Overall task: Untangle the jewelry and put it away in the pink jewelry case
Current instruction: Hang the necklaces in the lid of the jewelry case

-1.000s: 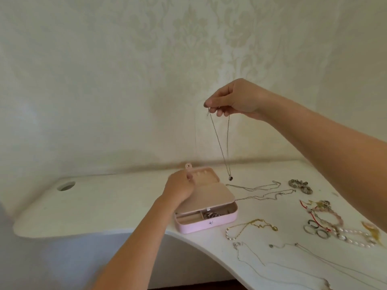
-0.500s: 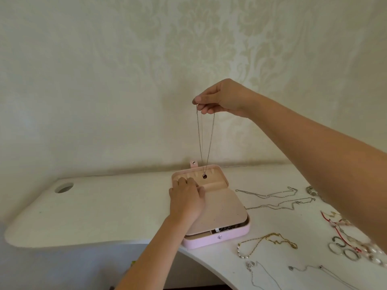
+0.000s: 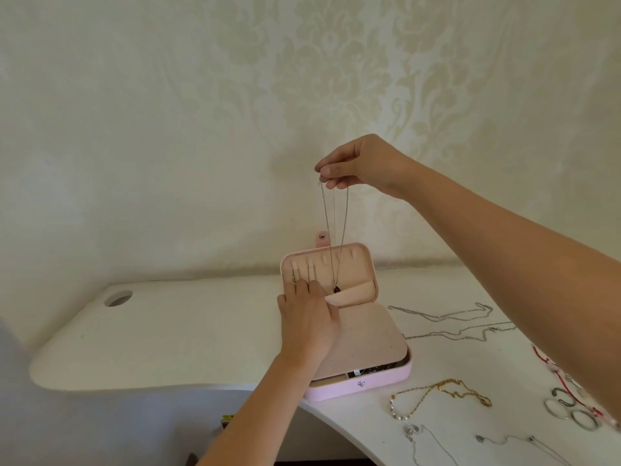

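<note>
The pink jewelry case [image 3: 366, 386] stands open on the white desk, its lid [image 3: 366, 264] raised toward the wall, with small hooks inside. An inner beige flap [image 3: 369, 341] covers most of the tray. My right hand [image 3: 361, 163] pinches a thin silver necklace [image 3: 345, 223] high above the case; its dark pendant [image 3: 336, 288] hangs in front of the lid's pocket. My left hand [image 3: 309, 321] rests on the flap, its straight fingers touching the lid's lower left.
Loose on the white desk [image 3: 188, 334] to the right lie silver chains [image 3: 447, 316], a gold and pearl bracelet [image 3: 437, 396], silver rings [image 3: 571, 412], red cord pieces and more thin chains [image 3: 426, 442] near the front edge. A round hole [image 3: 118, 298] sits at the desk's left.
The lid has opened further. My right hand carried the necklace left, so the pendant now hangs in front of the lid. My left hand has moved up to the lid's lower left.
</note>
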